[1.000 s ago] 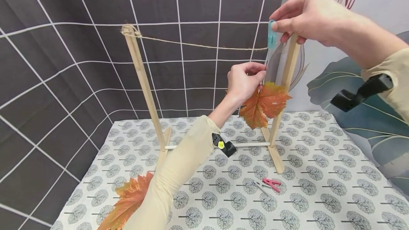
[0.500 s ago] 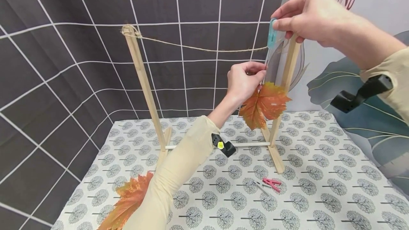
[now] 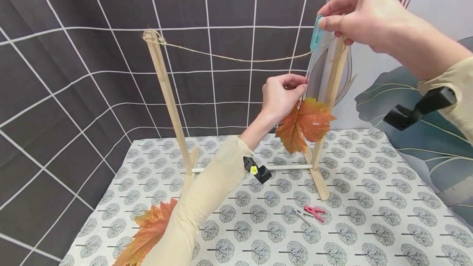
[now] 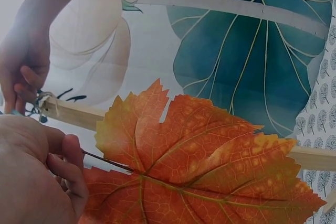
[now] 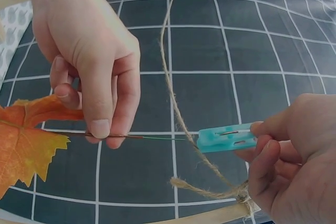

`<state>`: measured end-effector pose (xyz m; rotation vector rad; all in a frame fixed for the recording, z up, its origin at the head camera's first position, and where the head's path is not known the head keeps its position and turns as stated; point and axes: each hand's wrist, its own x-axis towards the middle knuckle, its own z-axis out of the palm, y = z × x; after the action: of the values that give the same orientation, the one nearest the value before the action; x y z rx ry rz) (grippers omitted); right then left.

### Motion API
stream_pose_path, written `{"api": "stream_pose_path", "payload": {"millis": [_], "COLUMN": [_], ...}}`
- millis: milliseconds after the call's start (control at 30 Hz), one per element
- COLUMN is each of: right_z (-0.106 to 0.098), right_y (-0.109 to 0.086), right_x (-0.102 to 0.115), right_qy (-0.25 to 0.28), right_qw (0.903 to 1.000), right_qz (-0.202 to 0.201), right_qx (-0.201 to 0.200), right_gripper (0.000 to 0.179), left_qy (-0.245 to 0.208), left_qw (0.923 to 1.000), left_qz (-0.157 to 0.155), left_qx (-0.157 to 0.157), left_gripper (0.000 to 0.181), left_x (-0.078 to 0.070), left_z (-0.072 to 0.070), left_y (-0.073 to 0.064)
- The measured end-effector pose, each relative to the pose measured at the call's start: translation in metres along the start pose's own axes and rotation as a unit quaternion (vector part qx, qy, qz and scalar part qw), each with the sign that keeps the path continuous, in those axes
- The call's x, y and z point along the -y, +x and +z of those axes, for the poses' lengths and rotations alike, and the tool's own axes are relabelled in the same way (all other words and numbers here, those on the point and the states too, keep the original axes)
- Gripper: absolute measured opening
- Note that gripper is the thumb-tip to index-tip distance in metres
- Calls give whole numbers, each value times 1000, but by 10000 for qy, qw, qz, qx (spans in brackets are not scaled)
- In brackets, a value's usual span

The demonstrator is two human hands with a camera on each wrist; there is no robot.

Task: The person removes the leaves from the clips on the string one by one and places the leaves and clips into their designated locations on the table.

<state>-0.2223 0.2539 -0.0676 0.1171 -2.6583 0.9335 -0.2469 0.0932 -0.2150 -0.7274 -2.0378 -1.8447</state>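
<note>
My left hand (image 3: 280,97) pinches the thin stem (image 5: 128,137) of an orange autumn leaf (image 3: 308,123), which hangs below the fingers. Above it, my right hand (image 3: 371,19) holds a teal clothespin (image 3: 316,36) between thumb and fingers at its upper end. The clothespin's lower end meets the twine (image 3: 236,59) near the right wooden post (image 3: 335,75). In the right wrist view the stem's tip reaches that same end of the clothespin (image 5: 223,137). Whether the clothespin bites both twine and stem cannot be made out.
The twine runs from the left wooden post (image 3: 166,89), and a white rod (image 3: 292,167) joins the posts low down. On the tree-patterned tablecloth (image 3: 354,241) lie a pink clothespin (image 3: 314,212), a grey one (image 3: 302,216) and another orange leaf (image 3: 149,231), partly behind my left sleeve.
My right hand has risen slightly and shifted right with the teal clothespin, lifting the twine's right part. The left hand and leaf have sunk a little.
</note>
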Motion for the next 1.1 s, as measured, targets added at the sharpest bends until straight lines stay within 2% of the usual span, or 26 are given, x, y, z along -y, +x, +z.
{"api": "stream_pose_path", "payload": {"millis": [267,467,600,800,1100], "right_z": [-4,-5,-8,-11,-11], "right_y": [1,0,-1,-4,-8], "right_x": [1,0,-1,-2,-8], "right_qy": [124,223,544,820,1071], "right_qw": [9999,9997,9985,9966,9941], "right_qz": [51,29,35,-48,-81], "right_qx": [-4,53,54,42,115], "right_gripper": [37,37,29,18,20], "left_qy": [-54,-86,-183,-200,-113], "left_qw": [9999,9999,9995,9994,9993], "left_qz": [75,-91,-244,-287,-298], "left_qx": [-49,-40,-3,64,214], "left_gripper": [7,8,8,9,10], "left_x": [2,4,4,7,13], "left_z": [-4,-6,-8,-13,-22], "left_y": [-2,-5,-6,-9,-14]}}
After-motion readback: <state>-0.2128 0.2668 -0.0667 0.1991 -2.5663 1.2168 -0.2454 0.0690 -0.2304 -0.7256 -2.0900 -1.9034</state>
